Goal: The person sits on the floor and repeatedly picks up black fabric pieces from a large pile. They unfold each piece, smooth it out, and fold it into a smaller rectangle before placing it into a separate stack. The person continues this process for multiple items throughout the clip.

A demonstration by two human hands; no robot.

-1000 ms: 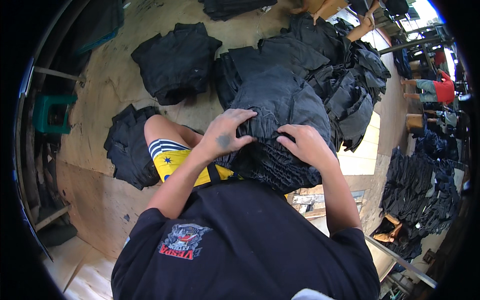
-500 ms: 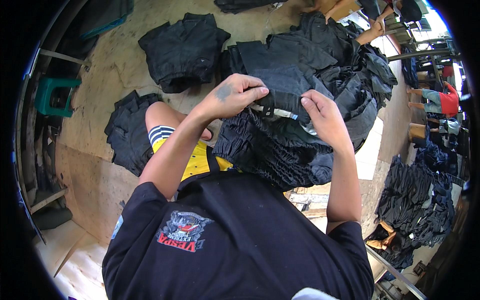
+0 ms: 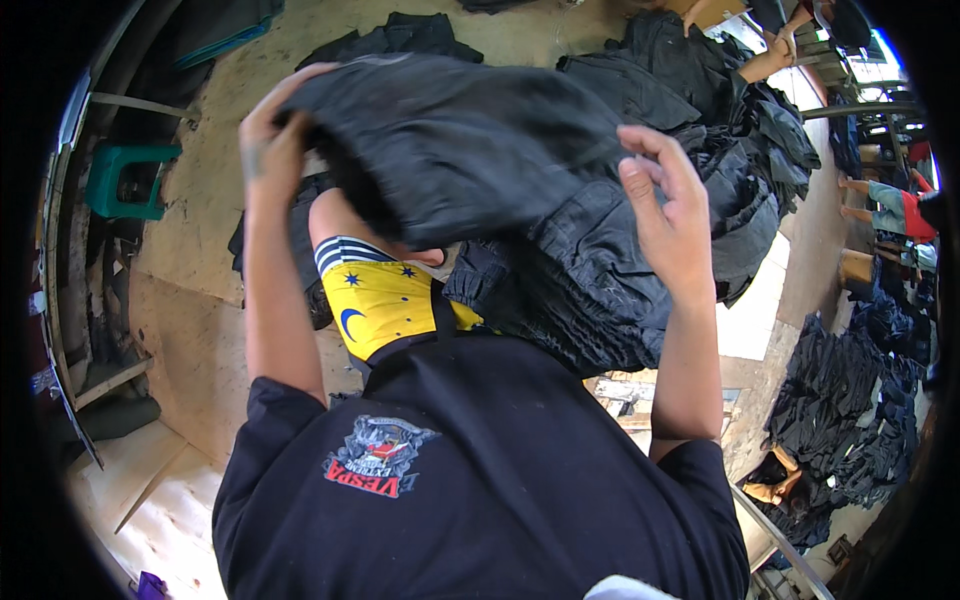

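Note:
My left hand [image 3: 272, 145] grips one end of a pair of black pants [image 3: 450, 140], raised and stretched across in front of me, partly smeared by motion. At the other end, my right hand [image 3: 672, 200] has its thumb and fingers apart and holds nothing. Its fingertips are close to the cloth. Below the raised pants, more black garments with gathered elastic [image 3: 560, 290] lie across my lap. A heap of crumpled black garments [image 3: 690, 90] spreads beyond my right hand. Behind the raised cloth, a black garment stack [image 3: 420, 35] is mostly hidden.
On the left stands a green plastic stool [image 3: 130, 182]. Another large dark clothing pile [image 3: 840, 400] lies at the right, with a person bent beside it. A co-worker's arm [image 3: 768, 62] reaches in at the far right. A person in a red top [image 3: 918, 215] is farther off.
The pants were pinched at the waistband by both hands. My left hand has swung them up and left, while my right hand has let go and opened.

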